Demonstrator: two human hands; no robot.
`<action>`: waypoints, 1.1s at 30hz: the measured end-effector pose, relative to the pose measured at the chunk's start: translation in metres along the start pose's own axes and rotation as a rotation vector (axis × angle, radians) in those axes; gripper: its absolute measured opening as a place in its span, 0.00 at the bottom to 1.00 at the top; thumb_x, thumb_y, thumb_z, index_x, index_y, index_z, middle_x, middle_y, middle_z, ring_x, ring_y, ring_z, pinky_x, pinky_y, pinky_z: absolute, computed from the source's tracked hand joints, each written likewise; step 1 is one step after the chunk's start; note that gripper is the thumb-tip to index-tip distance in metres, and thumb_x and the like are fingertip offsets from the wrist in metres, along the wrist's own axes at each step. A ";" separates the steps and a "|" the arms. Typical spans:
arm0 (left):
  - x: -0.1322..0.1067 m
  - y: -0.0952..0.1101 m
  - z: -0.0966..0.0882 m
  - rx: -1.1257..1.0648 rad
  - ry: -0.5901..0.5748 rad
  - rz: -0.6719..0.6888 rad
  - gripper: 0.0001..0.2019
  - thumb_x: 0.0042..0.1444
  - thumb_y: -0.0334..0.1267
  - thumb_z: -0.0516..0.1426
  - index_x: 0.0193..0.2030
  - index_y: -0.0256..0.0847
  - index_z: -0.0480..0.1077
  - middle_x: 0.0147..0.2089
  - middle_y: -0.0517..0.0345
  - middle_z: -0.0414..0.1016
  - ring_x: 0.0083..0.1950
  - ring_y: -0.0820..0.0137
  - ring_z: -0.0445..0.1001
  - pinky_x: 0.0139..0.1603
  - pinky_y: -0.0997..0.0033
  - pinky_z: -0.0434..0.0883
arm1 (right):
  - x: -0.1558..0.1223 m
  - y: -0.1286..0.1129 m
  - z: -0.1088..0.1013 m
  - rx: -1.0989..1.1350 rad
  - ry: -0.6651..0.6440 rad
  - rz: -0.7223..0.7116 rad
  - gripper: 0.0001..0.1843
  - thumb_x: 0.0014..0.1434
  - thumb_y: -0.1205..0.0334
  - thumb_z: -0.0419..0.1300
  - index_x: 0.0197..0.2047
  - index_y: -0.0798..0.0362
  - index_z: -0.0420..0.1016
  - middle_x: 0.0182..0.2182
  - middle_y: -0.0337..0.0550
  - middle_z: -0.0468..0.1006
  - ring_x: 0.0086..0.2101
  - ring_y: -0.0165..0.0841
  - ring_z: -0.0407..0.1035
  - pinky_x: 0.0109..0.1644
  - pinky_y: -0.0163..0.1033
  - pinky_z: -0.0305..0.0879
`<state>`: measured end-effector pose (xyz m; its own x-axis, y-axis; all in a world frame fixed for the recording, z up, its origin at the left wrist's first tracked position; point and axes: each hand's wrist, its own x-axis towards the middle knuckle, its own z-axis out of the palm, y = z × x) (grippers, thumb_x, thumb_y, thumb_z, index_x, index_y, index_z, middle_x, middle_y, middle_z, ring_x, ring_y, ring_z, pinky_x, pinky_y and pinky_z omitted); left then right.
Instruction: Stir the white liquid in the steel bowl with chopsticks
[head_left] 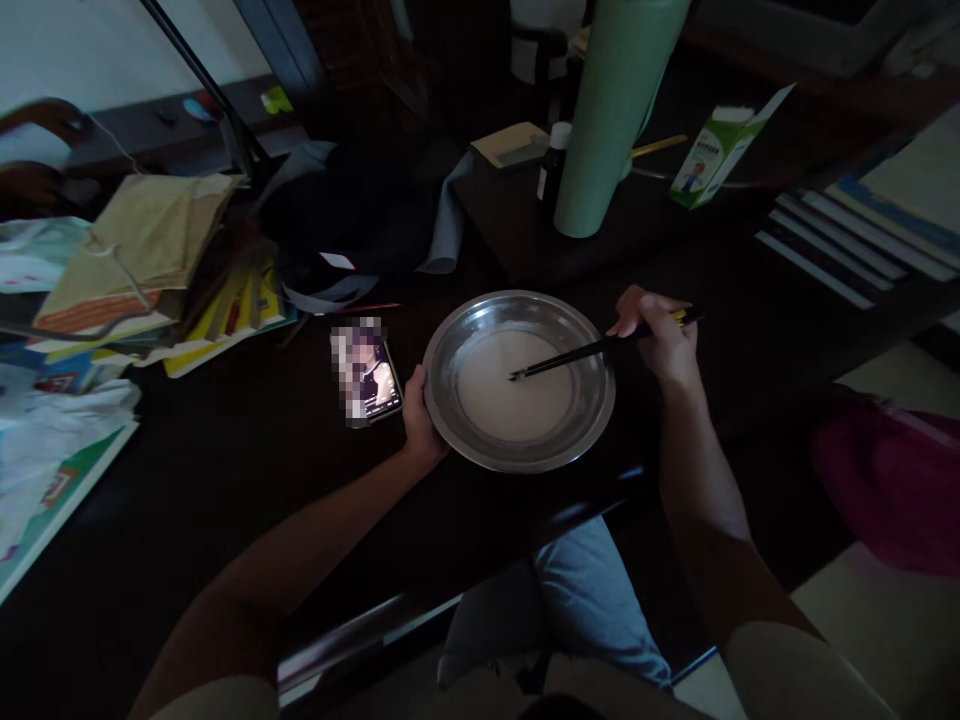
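Note:
A round metal bowl (520,455) stands on the dark table, with a whitish, smooth-looking mixture (487,400) in its bottom. My left hand (421,420) grips the bowl's left rim, thumb on top and the other fingers hidden beneath the side. In my right hand (664,330), closed to the right of the bowl, is a pair of black chopsticks (574,355). Their tips reach into the middle of the mixture. A lit phone (379,380) lies just left of my left hand, its screen partly blurred out.
Behind the bowl stand a tall green flask (619,110), a small dark bottle (553,165) and an open green-and-white carton (709,165). Papers and books (142,240) pile up at left. Stacked books (840,240) lie at right, above a magenta cloth item (892,480).

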<state>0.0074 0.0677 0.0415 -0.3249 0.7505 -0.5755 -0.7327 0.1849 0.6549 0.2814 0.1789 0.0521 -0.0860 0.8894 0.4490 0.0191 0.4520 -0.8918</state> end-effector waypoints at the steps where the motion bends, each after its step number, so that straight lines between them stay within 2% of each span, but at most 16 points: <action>1: 0.000 0.000 0.000 -0.006 0.006 -0.002 0.18 0.67 0.51 0.57 0.34 0.43 0.79 0.33 0.54 0.85 0.55 0.53 0.85 0.61 0.56 0.79 | 0.000 0.000 0.000 0.019 -0.017 -0.011 0.31 0.63 0.31 0.65 0.19 0.43 0.78 0.19 0.40 0.74 0.27 0.39 0.70 0.42 0.54 0.70; 4: -0.001 0.001 0.001 -0.031 0.019 -0.004 0.19 0.69 0.49 0.55 0.33 0.43 0.79 0.31 0.55 0.85 0.55 0.53 0.85 0.61 0.57 0.79 | -0.001 -0.003 0.000 0.022 -0.164 -0.022 0.29 0.66 0.34 0.65 0.20 0.42 0.80 0.19 0.39 0.77 0.28 0.38 0.71 0.45 0.54 0.70; 6: -0.002 0.001 0.002 -0.024 0.000 -0.015 0.19 0.68 0.52 0.57 0.33 0.42 0.79 0.31 0.54 0.85 0.56 0.52 0.85 0.60 0.57 0.79 | -0.001 -0.005 0.000 -0.028 -0.274 -0.005 0.26 0.66 0.34 0.65 0.23 0.41 0.83 0.22 0.39 0.81 0.31 0.39 0.74 0.49 0.54 0.70; 8: -0.002 0.001 0.003 -0.019 -0.007 -0.030 0.19 0.66 0.53 0.58 0.33 0.42 0.79 0.32 0.53 0.85 0.55 0.52 0.85 0.60 0.56 0.80 | -0.001 -0.007 0.000 -0.077 -0.331 0.008 0.25 0.65 0.34 0.65 0.26 0.41 0.85 0.25 0.39 0.83 0.34 0.40 0.78 0.51 0.54 0.71; 11: -0.003 0.001 0.004 -0.026 0.018 -0.021 0.18 0.67 0.51 0.57 0.34 0.42 0.79 0.31 0.53 0.85 0.54 0.54 0.86 0.61 0.56 0.79 | 0.000 -0.006 0.001 -0.091 -0.266 0.002 0.23 0.65 0.35 0.67 0.27 0.42 0.86 0.27 0.40 0.84 0.34 0.39 0.79 0.49 0.53 0.72; 16: -0.001 0.000 0.001 -0.027 -0.004 -0.002 0.17 0.67 0.51 0.58 0.33 0.44 0.80 0.33 0.55 0.86 0.57 0.52 0.85 0.61 0.58 0.80 | 0.000 -0.001 0.000 -0.012 0.015 -0.016 0.29 0.64 0.33 0.66 0.20 0.42 0.80 0.21 0.40 0.76 0.27 0.38 0.72 0.41 0.51 0.70; 18: 0.001 0.000 0.000 -0.029 -0.004 0.005 0.17 0.66 0.51 0.58 0.32 0.45 0.80 0.33 0.55 0.86 0.56 0.53 0.85 0.60 0.57 0.80 | 0.000 -0.001 0.000 0.019 0.027 -0.046 0.31 0.63 0.30 0.65 0.17 0.42 0.77 0.17 0.40 0.73 0.25 0.38 0.68 0.40 0.53 0.69; 20: 0.002 -0.001 0.000 -0.030 -0.019 0.015 0.16 0.64 0.52 0.60 0.32 0.45 0.80 0.33 0.54 0.86 0.56 0.53 0.86 0.60 0.57 0.81 | 0.000 -0.003 0.000 0.026 -0.064 -0.043 0.31 0.64 0.32 0.64 0.18 0.42 0.78 0.17 0.40 0.74 0.26 0.39 0.68 0.43 0.54 0.69; 23: 0.002 -0.002 0.000 -0.041 -0.016 0.012 0.15 0.63 0.52 0.60 0.32 0.45 0.80 0.31 0.54 0.85 0.57 0.52 0.86 0.60 0.57 0.81 | -0.001 -0.007 0.000 -0.016 -0.283 -0.006 0.25 0.66 0.35 0.65 0.24 0.40 0.84 0.22 0.39 0.80 0.31 0.40 0.73 0.48 0.55 0.69; 25: 0.001 -0.001 0.000 -0.041 -0.001 -0.009 0.16 0.64 0.52 0.59 0.32 0.45 0.80 0.31 0.53 0.85 0.56 0.52 0.86 0.60 0.57 0.80 | -0.001 -0.009 0.000 -0.049 -0.360 0.001 0.23 0.66 0.35 0.66 0.27 0.40 0.86 0.25 0.39 0.83 0.34 0.41 0.77 0.50 0.55 0.68; 28: -0.001 0.000 0.001 -0.033 0.000 -0.025 0.17 0.65 0.52 0.59 0.32 0.44 0.79 0.33 0.53 0.86 0.56 0.52 0.85 0.61 0.57 0.80 | 0.000 -0.007 0.000 -0.087 -0.301 0.009 0.24 0.65 0.34 0.67 0.27 0.41 0.86 0.28 0.39 0.85 0.35 0.41 0.79 0.50 0.54 0.70; 33: 0.000 0.000 0.001 -0.028 -0.005 -0.033 0.18 0.66 0.52 0.58 0.33 0.44 0.80 0.33 0.54 0.86 0.59 0.51 0.85 0.62 0.56 0.79 | 0.001 -0.002 0.000 -0.040 -0.038 -0.003 0.29 0.63 0.31 0.66 0.21 0.43 0.80 0.22 0.40 0.77 0.29 0.39 0.73 0.45 0.54 0.71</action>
<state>0.0077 0.0681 0.0425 -0.2976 0.7475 -0.5938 -0.7591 0.1919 0.6220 0.2812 0.1784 0.0542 -0.1243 0.8851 0.4485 0.0588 0.4578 -0.8871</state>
